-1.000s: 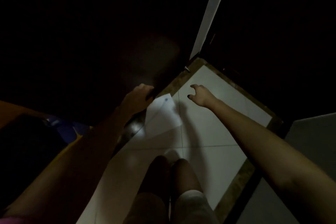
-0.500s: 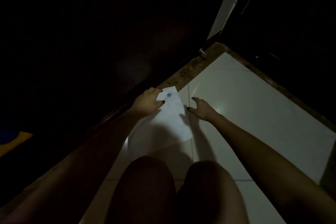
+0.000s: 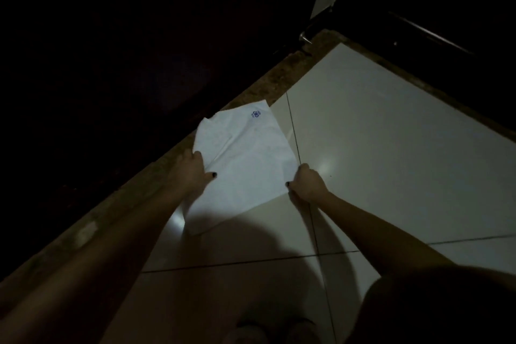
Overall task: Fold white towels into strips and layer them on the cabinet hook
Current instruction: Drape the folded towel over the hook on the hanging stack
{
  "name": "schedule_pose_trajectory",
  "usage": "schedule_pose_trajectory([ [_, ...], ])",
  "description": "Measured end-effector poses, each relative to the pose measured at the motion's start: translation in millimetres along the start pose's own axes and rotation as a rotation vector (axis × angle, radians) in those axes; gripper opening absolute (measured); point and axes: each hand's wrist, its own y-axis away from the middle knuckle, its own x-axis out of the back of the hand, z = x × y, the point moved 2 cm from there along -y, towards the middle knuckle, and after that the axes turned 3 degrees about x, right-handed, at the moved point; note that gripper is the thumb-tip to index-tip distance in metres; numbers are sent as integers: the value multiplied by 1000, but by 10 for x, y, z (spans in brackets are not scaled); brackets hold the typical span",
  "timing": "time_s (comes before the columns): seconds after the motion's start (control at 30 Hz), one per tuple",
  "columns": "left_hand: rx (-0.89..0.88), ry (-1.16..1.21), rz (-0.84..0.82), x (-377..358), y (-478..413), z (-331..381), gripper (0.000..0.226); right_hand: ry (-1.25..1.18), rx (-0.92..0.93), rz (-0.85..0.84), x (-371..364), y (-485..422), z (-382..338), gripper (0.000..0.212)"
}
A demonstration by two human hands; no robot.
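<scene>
Flat white cloth towel (image 3: 245, 159) is spread on the glossy pale floor tiles (image 3: 391, 148), with its far corner overlapping the mottled brown stone border strip (image 3: 279, 75) that runs along the dark cabinet front (image 3: 111, 64). Left hand (image 3: 195, 173) grips the towel's left edge, thumb on top, fingers curled round it. Right hand (image 3: 307, 184) is clenched on the right edge close to the near corner, thumb tip on the fabric. Both are grasping the towel, neither released. My read: the floor is the flat work surface, and hands on opposite edges keep tension and square the sheet before one side comes over for the first lengthwise fold. A diagonal crease runs from the left hand toward the far edge, so it isn't lying flat yet. Only marking is a small blue flower-like emblem (image 3: 255, 113) near the far corner; no legible text, too small to read as a brand. Cabinet hook not visible, that area is too dark to tell. Judgement: early in the task, no strip formed, nothing hung
</scene>
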Motion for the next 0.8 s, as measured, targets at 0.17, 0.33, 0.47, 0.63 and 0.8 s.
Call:
schedule_pose_trajectory([
  [0.17, -89, -81, 3, -85, 122, -99, 42, -106, 57, 43, 166, 34, -133, 26],
  [0.33, -92, 14, 52, -76, 117, -79, 17, -189, 169, 174, 470, 33, -389, 26],
  [0.47, -186, 213, 139, 238, -8, 47, 21, -288, 230, 281, 837, -20, -643, 23],
  [0.63, -275, 355, 247, 842, -83, 413, 21, -524, 334, 398, 1576, 41, -990, 33],
  [0.8, -255, 725, 270, 1905, 186, 976, 20, -820, 393, 488, 2647, 416, -1579, 14],
])
